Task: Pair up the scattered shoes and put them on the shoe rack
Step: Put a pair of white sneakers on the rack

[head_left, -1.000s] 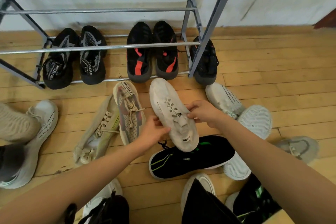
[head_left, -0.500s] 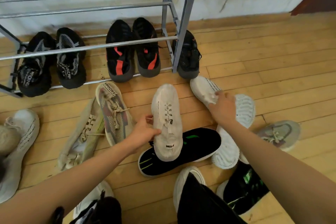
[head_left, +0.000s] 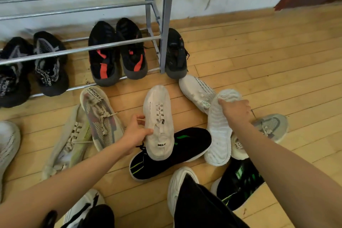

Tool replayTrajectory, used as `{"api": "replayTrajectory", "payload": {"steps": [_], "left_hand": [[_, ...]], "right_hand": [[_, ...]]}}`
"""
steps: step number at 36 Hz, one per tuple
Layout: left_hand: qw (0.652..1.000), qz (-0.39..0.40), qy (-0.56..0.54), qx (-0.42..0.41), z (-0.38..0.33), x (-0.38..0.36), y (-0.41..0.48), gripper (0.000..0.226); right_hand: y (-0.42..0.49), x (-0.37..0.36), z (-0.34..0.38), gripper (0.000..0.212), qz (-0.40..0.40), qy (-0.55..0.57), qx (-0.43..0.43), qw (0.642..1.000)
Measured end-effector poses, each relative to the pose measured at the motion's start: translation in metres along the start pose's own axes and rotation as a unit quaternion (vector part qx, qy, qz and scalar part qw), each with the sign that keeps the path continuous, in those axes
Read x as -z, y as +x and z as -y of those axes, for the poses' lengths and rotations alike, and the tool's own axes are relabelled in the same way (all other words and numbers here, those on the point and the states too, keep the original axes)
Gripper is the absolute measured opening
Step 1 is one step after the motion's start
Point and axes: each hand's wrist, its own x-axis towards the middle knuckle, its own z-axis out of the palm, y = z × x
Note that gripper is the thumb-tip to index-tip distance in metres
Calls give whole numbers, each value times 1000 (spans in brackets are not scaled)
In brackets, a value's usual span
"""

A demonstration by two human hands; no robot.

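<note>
Left hand (head_left: 137,133): closed on the left side of a white shoe (head_left: 158,122) - thumb on top by the laces, fingers curled at its edge.
Right hand (head_left: 236,111): thumb on the tread of an upturned white shoe (head_left: 220,135), fingers curled over its right edge. As far as can be seen, this is a grip.
Where the shoes are: both are on the near side of the shoe rack (head_left: 167,24), and neither is on a rail. The held shoe's toe points far, and its heel hangs over a black shoe with green stripes (head_left: 190,144). Whether they touch cannot be told.
Risk, wrong match: a third white shoe (head_left: 197,89) lies just far of the right hand. The upturned one shows only its sole, so its upper cannot be checked against the held shoe, and the two in hand may not be a pair.
Risk, slipping: the left hand holds one side only, so the heavier heel could probably swing down and twist out.
Risk, dragging: the upturned shoe lies against a grey shoe (head_left: 272,126) to its right, and a quick lift may pull that along.
Risk, at the rack: the bottom shelf is just two thin rails - a shoe set down crooked could drop between them. A black-and-red pair (head_left: 118,57) and a black-and-grey pair (head_left: 37,65) already sit there, so a careless push may knock them off. A lone black shoe (head_left: 175,55) stands just right of the post.
</note>
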Motion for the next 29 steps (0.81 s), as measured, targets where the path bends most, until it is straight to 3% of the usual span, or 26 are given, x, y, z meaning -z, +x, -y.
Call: {"api": "replayTrajectory", "payload": {"steps": [4,8,12,17,18,20,23,26,29], "left_hand": [[1000,-8,-2,-10,2,0,-4,55],[1000,-6,-12,-15,1,0,-7,53],[1000,-14,-21,-15,3,3,-10,50],[998,-48,-42,-30,8,12,-17,47],[997,-60,-49,-31,10,14,-18,47],[994,-82,-59,-32,13,18,-20,47],[992,-105,-61,-21,18,26,-22,41],[992,-96,-77,0,25,32,-21,39],[993,-91,-72,7,29,34,-20,40]], "right_hand": [[-22,-4,17,59,-13,-24,118,993],[-49,-12,34,32,23,-72,263,962],[-79,-23,50,31,3,-186,398,898],[-113,-41,85,45,-13,-269,470,841],[-117,-47,90,52,0,-287,482,828],[-124,-54,100,65,98,-302,457,831],[-125,-58,99,27,221,-313,424,821],[-109,-59,79,10,190,-318,411,833],[-91,-57,61,27,175,-358,368,840]]}}
